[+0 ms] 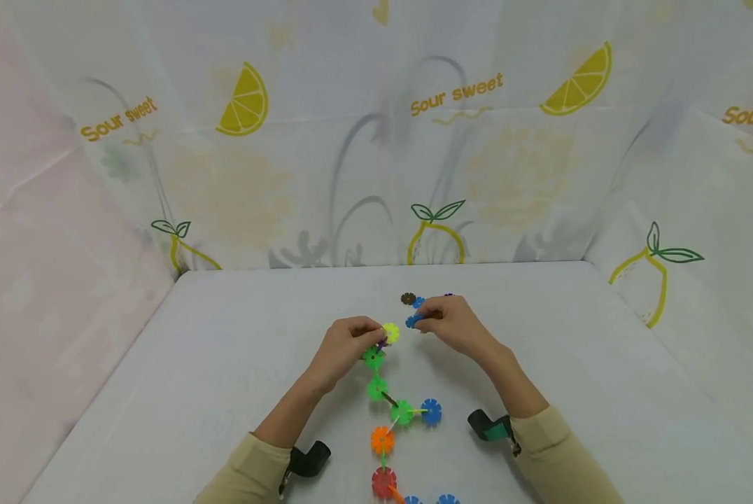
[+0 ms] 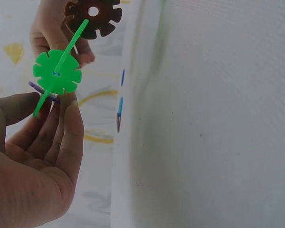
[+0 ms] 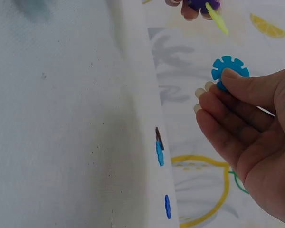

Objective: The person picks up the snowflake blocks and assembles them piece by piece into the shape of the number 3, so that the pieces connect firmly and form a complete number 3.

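My left hand [image 1: 345, 350] pinches the upper end of a chain of notched plastic interlocking discs, at a purple disc [image 3: 204, 4]. A yellow disc [image 1: 390, 333] slots into that purple one, and a green disc [image 2: 57, 71] sits just below the fingers. From there the chain runs down toward me through green discs [image 1: 378, 388] to an orange disc [image 1: 381, 440] and a red disc [image 1: 384, 483]. In my right hand [image 1: 455, 325] a loose blue disc [image 3: 230, 66] is pinched between thumb and fingers, a short gap from the yellow disc.
Beyond my right hand lie a brown disc [image 1: 408, 299], another blue disc [image 1: 418, 302] and a dark purple disc [image 1: 448, 295]. A blue disc [image 1: 431, 412] branches right off the chain. The white table [image 1: 238, 336] meets a lemon-print cloth [image 1: 326, 175] at the back.
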{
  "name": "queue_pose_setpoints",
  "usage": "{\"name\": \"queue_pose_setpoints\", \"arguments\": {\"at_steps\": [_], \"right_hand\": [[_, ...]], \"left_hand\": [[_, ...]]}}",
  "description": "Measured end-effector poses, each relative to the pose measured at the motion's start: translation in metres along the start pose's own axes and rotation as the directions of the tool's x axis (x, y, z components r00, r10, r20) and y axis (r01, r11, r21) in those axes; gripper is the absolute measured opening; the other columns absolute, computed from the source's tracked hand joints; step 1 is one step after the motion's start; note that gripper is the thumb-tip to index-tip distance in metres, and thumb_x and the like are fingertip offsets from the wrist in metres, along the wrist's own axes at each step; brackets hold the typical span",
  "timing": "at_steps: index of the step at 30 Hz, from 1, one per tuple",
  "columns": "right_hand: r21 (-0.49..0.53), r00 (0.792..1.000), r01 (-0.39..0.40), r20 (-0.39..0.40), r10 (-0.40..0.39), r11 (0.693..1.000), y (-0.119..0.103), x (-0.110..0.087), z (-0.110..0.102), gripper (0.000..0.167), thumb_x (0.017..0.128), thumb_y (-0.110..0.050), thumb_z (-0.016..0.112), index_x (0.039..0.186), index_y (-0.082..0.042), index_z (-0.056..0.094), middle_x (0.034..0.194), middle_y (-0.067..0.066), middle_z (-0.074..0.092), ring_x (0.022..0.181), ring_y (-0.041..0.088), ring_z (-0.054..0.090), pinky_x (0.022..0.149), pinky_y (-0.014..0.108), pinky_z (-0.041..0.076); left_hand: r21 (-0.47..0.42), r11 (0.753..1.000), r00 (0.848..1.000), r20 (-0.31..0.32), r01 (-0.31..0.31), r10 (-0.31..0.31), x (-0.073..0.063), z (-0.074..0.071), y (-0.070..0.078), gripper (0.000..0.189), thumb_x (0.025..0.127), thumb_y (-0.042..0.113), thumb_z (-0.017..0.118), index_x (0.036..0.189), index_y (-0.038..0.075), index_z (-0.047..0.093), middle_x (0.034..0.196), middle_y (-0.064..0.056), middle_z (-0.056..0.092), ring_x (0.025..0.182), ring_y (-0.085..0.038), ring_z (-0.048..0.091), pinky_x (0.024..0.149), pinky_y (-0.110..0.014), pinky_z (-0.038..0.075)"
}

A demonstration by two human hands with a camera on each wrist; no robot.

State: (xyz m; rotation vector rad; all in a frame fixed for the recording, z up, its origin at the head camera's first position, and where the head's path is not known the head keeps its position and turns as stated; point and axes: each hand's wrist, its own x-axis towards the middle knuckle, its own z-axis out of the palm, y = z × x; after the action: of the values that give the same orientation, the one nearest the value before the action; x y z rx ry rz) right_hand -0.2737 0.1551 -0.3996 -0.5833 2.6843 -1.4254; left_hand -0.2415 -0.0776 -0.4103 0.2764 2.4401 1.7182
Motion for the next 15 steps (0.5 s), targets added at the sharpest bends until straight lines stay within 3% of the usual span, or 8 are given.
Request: {"name": "queue_pose_setpoints", "arguments": {"at_steps": [7,15], "right_hand": [[0.069,0.999,0.03,0.025,-0.032,0.997,-0.012,-0.004,0.005,0.005,0.088,-0.003,0.07,0.086,0.0,0.073,0.085,0.017,0.073,0.084,0.038,0.071,0.076,0.042,0.058],[0.072,0.999,0.039,-0.014,-0.038,0.997,-0.013,-0.004,0.011,0.005,0.087,-0.006,0.074,0.086,-0.001,0.073,0.09,0.009,0.072,0.086,0.031,0.07,0.076,0.028,0.054]], "left_hand": [[-0.018,1.0,1.0,-0.012,-0.008,0.008,0.001,-0.002,-0.001,0.017,0.095,0.026,0.065,0.099,0.013,0.075,0.092,-0.002,0.074,0.081,-0.014,0.061,0.073,-0.027,0.051],[-0.032,0.999,1.0,-0.016,-0.011,0.01,0.0,-0.004,0.001,0.016,0.096,0.025,0.064,0.096,0.013,0.074,0.09,-0.003,0.074,0.083,-0.015,0.064,0.077,-0.029,0.052]]}}
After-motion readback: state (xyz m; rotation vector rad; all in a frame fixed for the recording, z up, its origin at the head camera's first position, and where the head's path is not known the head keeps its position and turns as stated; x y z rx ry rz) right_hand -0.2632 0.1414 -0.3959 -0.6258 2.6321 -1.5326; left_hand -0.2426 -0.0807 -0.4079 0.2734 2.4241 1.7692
